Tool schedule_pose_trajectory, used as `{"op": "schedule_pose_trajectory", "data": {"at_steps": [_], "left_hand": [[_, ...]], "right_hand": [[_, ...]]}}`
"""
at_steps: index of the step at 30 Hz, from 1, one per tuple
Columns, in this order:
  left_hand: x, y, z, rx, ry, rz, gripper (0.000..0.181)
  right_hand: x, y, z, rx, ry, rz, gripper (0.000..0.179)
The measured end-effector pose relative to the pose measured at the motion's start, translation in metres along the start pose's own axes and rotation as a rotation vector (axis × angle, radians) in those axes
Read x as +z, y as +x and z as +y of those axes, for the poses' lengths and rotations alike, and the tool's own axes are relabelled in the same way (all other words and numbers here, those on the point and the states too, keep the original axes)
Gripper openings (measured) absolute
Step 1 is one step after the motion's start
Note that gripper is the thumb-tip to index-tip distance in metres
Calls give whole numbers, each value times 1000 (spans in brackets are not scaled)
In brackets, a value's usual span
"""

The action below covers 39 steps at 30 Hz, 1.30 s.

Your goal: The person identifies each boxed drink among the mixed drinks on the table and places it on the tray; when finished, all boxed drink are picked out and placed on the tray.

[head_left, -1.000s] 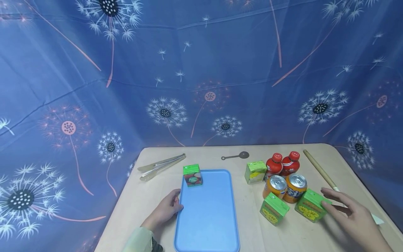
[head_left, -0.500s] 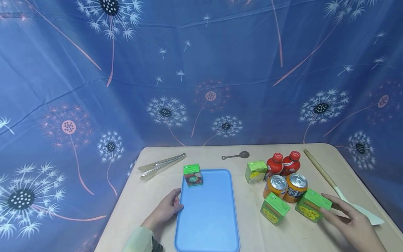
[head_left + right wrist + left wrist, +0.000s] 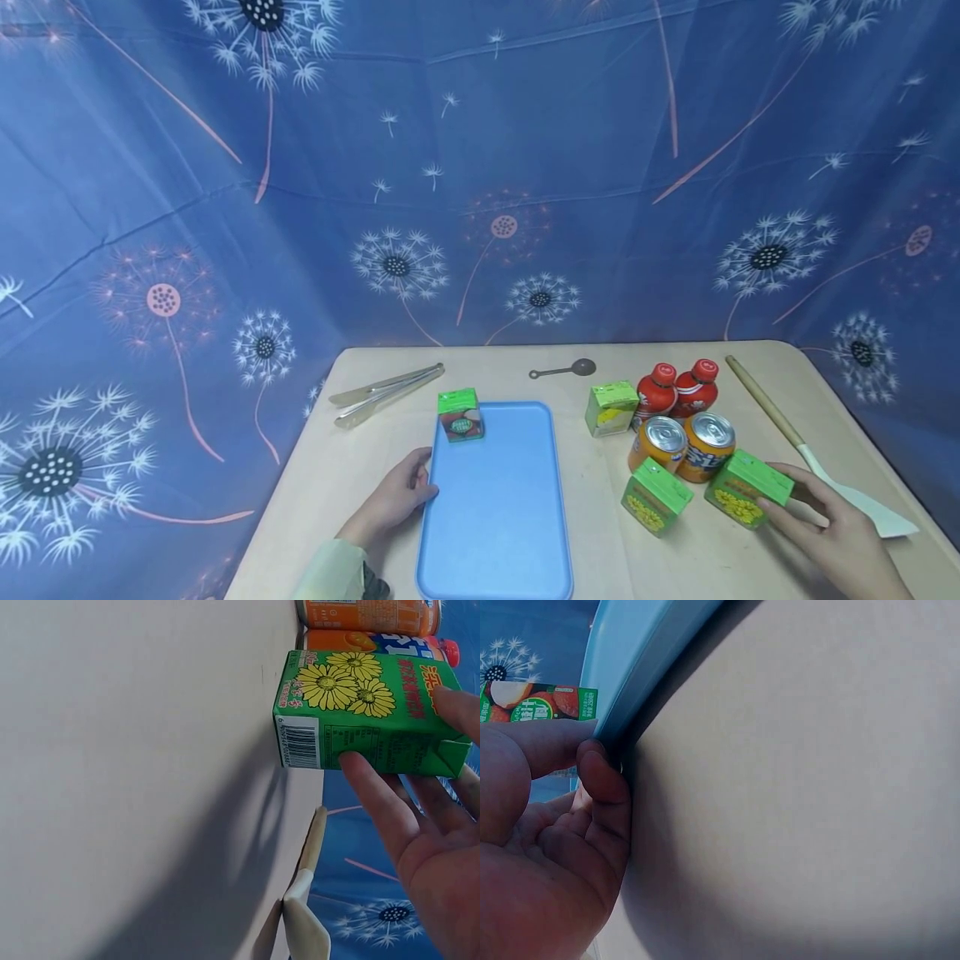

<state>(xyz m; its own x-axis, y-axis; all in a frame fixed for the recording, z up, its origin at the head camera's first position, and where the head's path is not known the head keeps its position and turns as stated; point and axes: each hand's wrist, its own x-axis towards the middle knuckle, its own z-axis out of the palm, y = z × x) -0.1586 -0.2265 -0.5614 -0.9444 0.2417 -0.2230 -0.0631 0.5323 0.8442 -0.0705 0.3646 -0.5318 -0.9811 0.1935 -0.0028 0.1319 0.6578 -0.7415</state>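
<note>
My left hand (image 3: 393, 500) pinches the left rim of a blue tray (image 3: 495, 508), its thumb and forefinger meeting at the edge in the left wrist view. A green litchi juice carton (image 3: 461, 415) stands on the tray's far left corner. To the right, my right hand (image 3: 832, 525) holds a green drink carton with yellow flowers (image 3: 748, 487), thumb on the near side and fingers around the far end. In the right wrist view, the carton's flower face (image 3: 345, 686) and barcode show. A matching flower carton (image 3: 656, 497) stands to its left.
Behind the flower cartons stand two orange soda cans (image 3: 660, 443), then two red-capped bottles (image 3: 657, 390) and a light green carton (image 3: 611, 408). A spatula (image 3: 806, 454) lies along the right side. Tongs (image 3: 386, 396) and a small spoon (image 3: 566, 369) lie at the back.
My right hand has moved left and inward, and its fingers have closed around the right-hand flower carton. The left hand and tray have stayed in place.
</note>
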Motion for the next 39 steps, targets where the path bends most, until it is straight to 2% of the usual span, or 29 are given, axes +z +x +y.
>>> {"op": "schedule_pose_trajectory", "data": {"at_steps": [8, 23, 33, 39], "left_hand": [[0, 0, 1, 1, -51, -13, 69], [0, 0, 0, 27, -47, -13, 68], [-1, -1, 1, 7, -43, -14, 69], [-2, -1, 2, 23, -24, -14, 67]], "right_hand": [[4, 2, 1, -3, -63, 73, 73], [4, -2, -3, 42, -55, 96, 73], [0, -3, -2, 29, -38, 141, 72], [-1, -2, -5, -8, -42, 150, 73]]}}
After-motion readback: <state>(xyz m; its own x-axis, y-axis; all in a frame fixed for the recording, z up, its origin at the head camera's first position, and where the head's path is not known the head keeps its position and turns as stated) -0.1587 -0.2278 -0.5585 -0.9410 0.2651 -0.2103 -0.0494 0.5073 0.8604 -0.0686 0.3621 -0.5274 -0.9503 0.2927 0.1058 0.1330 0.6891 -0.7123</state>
